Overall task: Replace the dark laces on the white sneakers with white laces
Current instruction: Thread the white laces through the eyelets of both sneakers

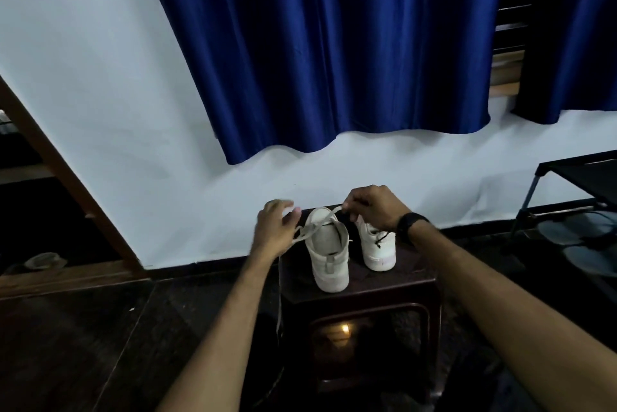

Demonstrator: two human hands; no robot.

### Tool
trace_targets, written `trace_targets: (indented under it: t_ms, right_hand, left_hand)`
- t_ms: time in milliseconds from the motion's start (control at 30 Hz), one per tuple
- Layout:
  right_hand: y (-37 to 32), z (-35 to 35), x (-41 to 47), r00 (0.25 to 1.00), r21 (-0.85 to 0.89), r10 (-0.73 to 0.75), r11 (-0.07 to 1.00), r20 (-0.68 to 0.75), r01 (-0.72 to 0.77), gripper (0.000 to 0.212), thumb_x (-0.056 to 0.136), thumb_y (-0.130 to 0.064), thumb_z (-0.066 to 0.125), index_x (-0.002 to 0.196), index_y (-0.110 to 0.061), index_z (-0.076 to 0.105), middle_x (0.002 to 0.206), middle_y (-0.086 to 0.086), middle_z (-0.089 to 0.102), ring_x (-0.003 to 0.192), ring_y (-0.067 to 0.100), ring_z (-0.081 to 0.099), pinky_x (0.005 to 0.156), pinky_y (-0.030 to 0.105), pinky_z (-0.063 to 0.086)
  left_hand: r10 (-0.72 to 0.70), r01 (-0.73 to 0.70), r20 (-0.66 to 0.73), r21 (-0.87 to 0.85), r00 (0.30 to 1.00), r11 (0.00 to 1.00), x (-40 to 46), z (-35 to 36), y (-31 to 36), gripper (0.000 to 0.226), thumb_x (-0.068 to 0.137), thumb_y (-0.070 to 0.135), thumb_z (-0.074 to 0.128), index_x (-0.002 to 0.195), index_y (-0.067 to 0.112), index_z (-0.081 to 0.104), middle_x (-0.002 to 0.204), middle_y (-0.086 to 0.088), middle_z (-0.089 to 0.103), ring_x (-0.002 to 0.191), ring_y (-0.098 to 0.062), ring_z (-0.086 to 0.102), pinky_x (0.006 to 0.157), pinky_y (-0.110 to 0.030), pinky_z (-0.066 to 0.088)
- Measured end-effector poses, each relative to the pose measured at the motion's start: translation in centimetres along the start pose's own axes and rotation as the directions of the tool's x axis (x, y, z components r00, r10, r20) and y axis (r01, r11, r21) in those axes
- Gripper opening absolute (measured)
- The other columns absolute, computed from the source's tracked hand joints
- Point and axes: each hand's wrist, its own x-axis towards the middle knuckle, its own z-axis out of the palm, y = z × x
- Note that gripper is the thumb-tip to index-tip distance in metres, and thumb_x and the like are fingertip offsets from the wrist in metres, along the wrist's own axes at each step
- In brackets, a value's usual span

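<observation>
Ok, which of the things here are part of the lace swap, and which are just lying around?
Part of the job:
left sneaker
right sneaker
white lace
dark lace
left hand
right hand
stool

Lying about:
curtain
black rack
fan

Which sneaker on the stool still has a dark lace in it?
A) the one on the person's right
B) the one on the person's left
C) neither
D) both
A: a dark lace shows only on the right sneaker, while both hands work a white lace over the left sneaker.
</observation>
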Motion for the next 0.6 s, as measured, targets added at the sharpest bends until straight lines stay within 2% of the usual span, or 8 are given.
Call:
trace_targets:
  t_ms: [67, 133, 167, 200, 333, 400, 500, 600]
  right_hand:
    - [-0.9, 1.3, 0.2, 0.998, -0.085, -0.017, 0.996, -0.054, 0.013, 0.014, 0.092, -0.028, 0.06, 0.082, -0.026, 0.069, 0.07, -0.012, 0.069, 0.064, -0.003, 0.057, 0.063, 0.018, 0.042]
    - [-1.4, 2.5, 0.6, 0.988, -0.125, -0.052, 0.992, -0.142, 0.034, 0.013, 0.09, -0.031, 0.06, 0.081, -0.029, 0.069, 0.07, -0.013, 0.067, 0.07, 0.005, 0.06, 0.064, 0.025, 0.046]
    - [-1.4, 2.9, 0.8, 0.983, -0.127, -0.052, 0.991, -0.176, 0.03, 0.013, 0.089, -0.031, 0.06, 0.082, -0.029, 0.07, 0.072, -0.011, 0.068, 0.071, 0.009, 0.061, 0.064, 0.027, 0.047]
    - [-1.4, 3.1, 0.8, 0.98, -0.133, -0.054, 0.991, -0.194, 0.028, 0.013, 0.089, -0.031, 0.06, 0.083, -0.029, 0.071, 0.074, -0.009, 0.07, 0.073, 0.012, 0.062, 0.064, 0.028, 0.048]
    - [-0.2, 4.7, 1.4, 0.978, -0.086, 0.025, 0.995, -0.208, -0.044, 0.013, 0.087, -0.037, 0.066, 0.091, -0.025, 0.071, 0.083, -0.007, 0.072, 0.083, 0.013, 0.066, 0.072, 0.028, 0.05]
    - [1.0, 5.4, 2.0, 0.963, -0.05, 0.136, 0.987, -0.233, -0.152, 0.026, 0.083, -0.045, 0.068, 0.096, -0.022, 0.07, 0.09, -0.004, 0.072, 0.091, 0.015, 0.065, 0.078, 0.03, 0.051]
    - [2.5, 6.3, 3.3, 0.954, -0.302, 0.235, 0.91, -0.186, -0.284, 0.037, 0.079, -0.058, 0.065, 0.097, -0.026, 0.07, 0.099, 0.001, 0.069, 0.104, 0.021, 0.059, 0.08, 0.032, 0.043]
    - [3.2, 7.0, 5.0, 0.948, -0.438, 0.305, 0.843, -0.09, -0.313, 0.04, 0.079, -0.061, 0.062, 0.1, -0.028, 0.07, 0.104, 0.001, 0.07, 0.11, 0.022, 0.058, 0.096, 0.038, 0.036]
  left_hand:
    - [0.021, 0.03, 0.131, -0.378, 0.991, 0.925, -0.2, 1.2, 2.1, 0.034, 0.102, 0.032, 0.047, 0.133, 0.023, 0.055, 0.122, 0.012, 0.058, 0.112, -0.002, 0.055, 0.096, -0.021, 0.042]
    - [0.048, 0.084, 0.249, -0.496, 0.967, 0.864, -0.3, 2.2, 3.3, 0.025, 0.103, 0.026, 0.046, 0.12, 0.019, 0.062, 0.095, 0.007, 0.068, 0.079, 0.0, 0.062, 0.075, -0.02, 0.047]
    - [0.04, 0.086, 0.255, -0.464, 0.966, 0.882, -0.2, 2.7, 3.6, 0.021, 0.102, 0.024, 0.047, 0.108, 0.015, 0.065, 0.079, 0.005, 0.067, 0.065, -0.003, 0.059, 0.067, -0.023, 0.046]
    - [0.023, 0.075, 0.232, -0.406, 0.972, 0.911, 0.0, 3.0, 3.6, 0.021, 0.101, 0.022, 0.048, 0.096, 0.013, 0.066, 0.071, 0.005, 0.063, 0.06, -0.005, 0.056, 0.064, -0.026, 0.044]
    - [-0.062, 0.073, 0.065, -0.179, 0.996, 0.981, 0.6, 3.3, 2.4, 0.021, 0.093, 0.019, 0.054, 0.08, 0.019, 0.071, 0.081, 0.007, 0.072, 0.083, -0.015, 0.067, 0.077, -0.031, 0.052]
    - [-0.127, 0.126, -0.012, -0.079, 0.992, 0.989, 0.6, 3.2, 2.0, 0.02, 0.09, 0.021, 0.054, 0.085, 0.024, 0.072, 0.088, 0.008, 0.073, 0.091, -0.018, 0.066, 0.077, -0.031, 0.051]
    - [-0.088, 0.101, -0.081, 0.178, 0.993, 0.979, 1.1, 4.0, 1.5, 0.024, 0.096, 0.033, 0.048, 0.104, 0.029, 0.07, 0.106, -0.002, 0.072, 0.103, -0.029, 0.064, 0.079, -0.035, 0.05]
    - [-0.002, 0.043, -0.136, 0.297, 0.991, 0.954, 1.9, 5.3, 1.7, 0.025, 0.096, 0.032, 0.047, 0.103, 0.024, 0.07, 0.104, -0.008, 0.071, 0.102, -0.033, 0.063, 0.082, -0.037, 0.05]
